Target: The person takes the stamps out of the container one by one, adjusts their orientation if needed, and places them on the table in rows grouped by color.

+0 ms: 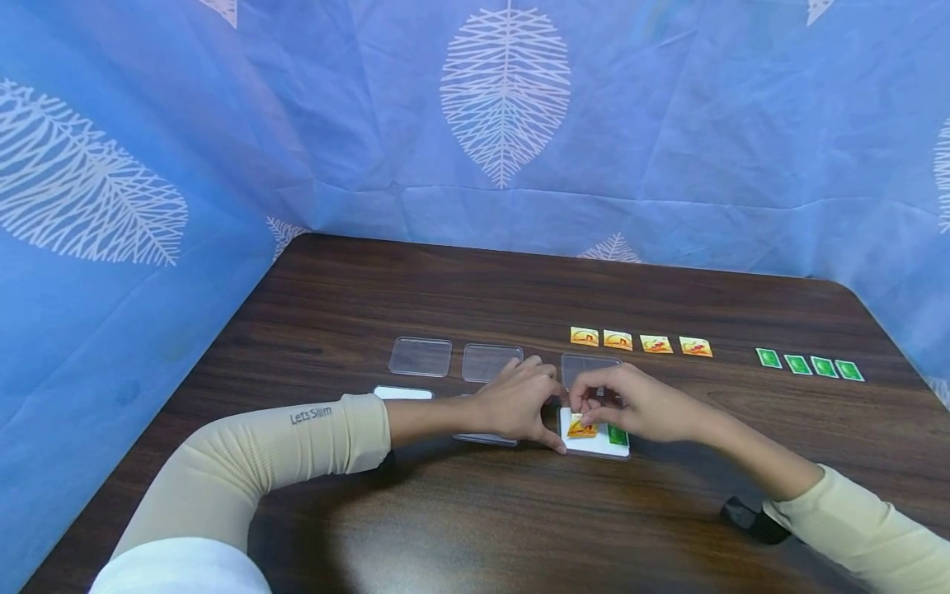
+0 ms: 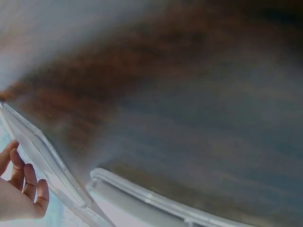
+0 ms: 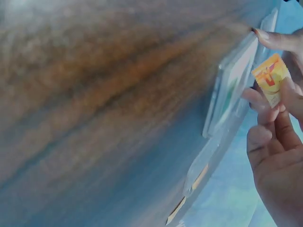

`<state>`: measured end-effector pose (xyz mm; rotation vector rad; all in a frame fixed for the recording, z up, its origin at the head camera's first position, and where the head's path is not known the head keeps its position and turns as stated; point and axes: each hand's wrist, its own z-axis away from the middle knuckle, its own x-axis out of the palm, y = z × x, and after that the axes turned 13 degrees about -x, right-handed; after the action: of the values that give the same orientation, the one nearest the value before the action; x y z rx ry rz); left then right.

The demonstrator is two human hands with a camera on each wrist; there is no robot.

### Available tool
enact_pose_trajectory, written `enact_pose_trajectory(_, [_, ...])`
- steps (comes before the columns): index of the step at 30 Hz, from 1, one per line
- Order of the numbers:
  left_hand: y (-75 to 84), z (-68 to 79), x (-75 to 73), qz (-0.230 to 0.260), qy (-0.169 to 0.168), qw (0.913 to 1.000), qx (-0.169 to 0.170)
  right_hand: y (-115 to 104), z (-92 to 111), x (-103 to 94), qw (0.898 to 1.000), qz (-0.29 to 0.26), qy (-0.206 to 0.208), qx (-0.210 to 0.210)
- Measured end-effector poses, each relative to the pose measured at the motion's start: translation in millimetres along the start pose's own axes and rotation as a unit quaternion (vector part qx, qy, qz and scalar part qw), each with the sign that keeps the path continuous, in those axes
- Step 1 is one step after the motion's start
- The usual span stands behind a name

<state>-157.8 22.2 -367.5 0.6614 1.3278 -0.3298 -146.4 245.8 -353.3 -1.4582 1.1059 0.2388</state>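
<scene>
My right hand (image 1: pixel 638 403) pinches a small orange-and-yellow stamp (image 1: pixel 581 427) between thumb and fingers, over the left part of a shallow clear case (image 1: pixel 598 446) with a white insert. In the right wrist view the stamp (image 3: pixel 271 74) shows a toothed edge and a picture, held tilted. A green stamp (image 1: pixel 618 435) lies at the right of the white insert, partly covered by the right hand. My left hand (image 1: pixel 522 403) reaches in from the left, its thumb extended at the case's near left corner; some of its fingertips are hidden.
Behind the hands lie clear lids (image 1: pixel 420 357), the rightmost partly covered. Another white-filled case (image 1: pixel 403 393) and one (image 1: pixel 486 440) under the left forearm stand leftward. Several orange stamps (image 1: pixel 656 344) line up at the back, several green stamps (image 1: pixel 797 365) farther right.
</scene>
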Motion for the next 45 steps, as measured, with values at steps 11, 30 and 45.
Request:
enact_pose_trajectory(11, [-1.8, -1.9, 1.1, 0.01, -0.004, 0.9999, -0.002, -0.5, 10.5, -22.9, 0.999, -0.05, 0.005, 0.019])
enact_pose_trajectory(30, [-1.9, 2.3, -2.8, 0.005, -0.003, 0.9998, 0.019, 31.8, 59.1, -69.2, 0.999, 0.013, 0.035, 0.016])
enact_pose_trajectory(45, [-2.0, 0.9, -1.9, -0.008, -0.007, 0.9997, 0.024, 56.2, 104.6, -111.6, 0.988, 0.069, 0.053, 0.13])
